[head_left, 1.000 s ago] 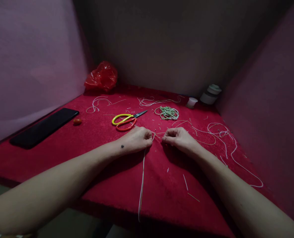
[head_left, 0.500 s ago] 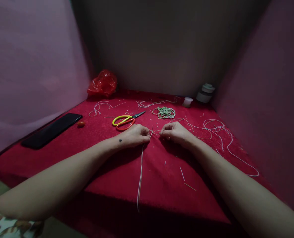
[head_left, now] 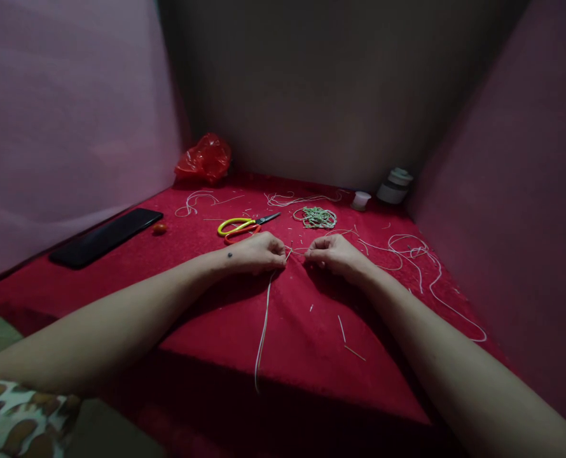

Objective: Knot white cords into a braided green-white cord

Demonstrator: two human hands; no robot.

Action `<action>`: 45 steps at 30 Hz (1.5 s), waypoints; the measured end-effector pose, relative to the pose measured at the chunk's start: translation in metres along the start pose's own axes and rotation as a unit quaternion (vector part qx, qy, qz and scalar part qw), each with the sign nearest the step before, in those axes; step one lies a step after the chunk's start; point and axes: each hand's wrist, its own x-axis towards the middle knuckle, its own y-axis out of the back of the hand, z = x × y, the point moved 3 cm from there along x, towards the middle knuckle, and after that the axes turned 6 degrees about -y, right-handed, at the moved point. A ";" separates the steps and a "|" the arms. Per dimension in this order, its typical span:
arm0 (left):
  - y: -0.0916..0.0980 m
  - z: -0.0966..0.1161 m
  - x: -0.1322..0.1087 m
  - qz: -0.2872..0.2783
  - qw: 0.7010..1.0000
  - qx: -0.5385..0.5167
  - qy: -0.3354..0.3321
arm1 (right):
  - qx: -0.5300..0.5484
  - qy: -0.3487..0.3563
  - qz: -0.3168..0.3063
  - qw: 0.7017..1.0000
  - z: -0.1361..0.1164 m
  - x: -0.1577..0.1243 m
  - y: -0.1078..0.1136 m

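Note:
My left hand (head_left: pixel 264 252) is closed, its thumb and finger pinching thin pale cord (head_left: pixel 264 337) that trails down across the cloth and over the table's front edge. Just to the right, my right hand (head_left: pixel 333 254) pinches a fine strand running between the two hands. A short bit of cord stands up at the left fingertips; whether it is knotted there is too small to tell. Behind the left hand lie scissors (head_left: pixel 238 227) with one yellow and one red handle. A coiled green-and-white braided cord (head_left: pixel 318 217) rests beyond the hands.
A red cloth (head_left: pixel 216 305) covers the table. A black phone (head_left: pixel 106 238), a small reddish-orange object (head_left: pixel 159 228) and a red plastic bag (head_left: pixel 205 159) are on the left. Loose cord (head_left: pixel 430 267) lies right, with a white spool (head_left: pixel 360 200) and lidded jar (head_left: pixel 394 186) at the back.
The view has shifted slightly, so the things at the left appear further right. Both hands keep their pinch on the cord, close to the same place.

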 end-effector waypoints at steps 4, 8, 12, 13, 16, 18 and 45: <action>0.000 0.000 0.001 -0.004 1.000 -0.012 -0.003 | 0.002 -0.005 0.006 1.000 0.000 -0.002 0.000; -0.001 -0.003 0.002 0.001 1.000 -0.018 -0.013 | -0.001 -0.005 0.002 1.000 0.000 -0.001 -0.001; -0.002 -0.006 0.005 0.009 1.000 -0.004 -0.022 | 0.007 0.000 0.000 1.000 0.003 0.001 -0.001; -0.002 -0.007 0.005 0.010 1.000 0.000 -0.022 | 0.009 0.002 -0.002 1.000 0.004 0.001 -0.001; -0.002 -0.005 0.004 0.012 1.000 0.009 -0.024 | 0.013 -0.001 -0.005 1.000 0.006 0.002 -0.001; -0.002 -0.003 0.003 0.013 0.999 0.012 -0.027 | 0.016 -0.002 -0.005 1.000 0.007 0.002 -0.001; -0.004 0.001 0.000 0.042 0.990 0.110 -0.075 | 0.077 -0.014 -0.032 0.996 0.002 -0.003 -0.007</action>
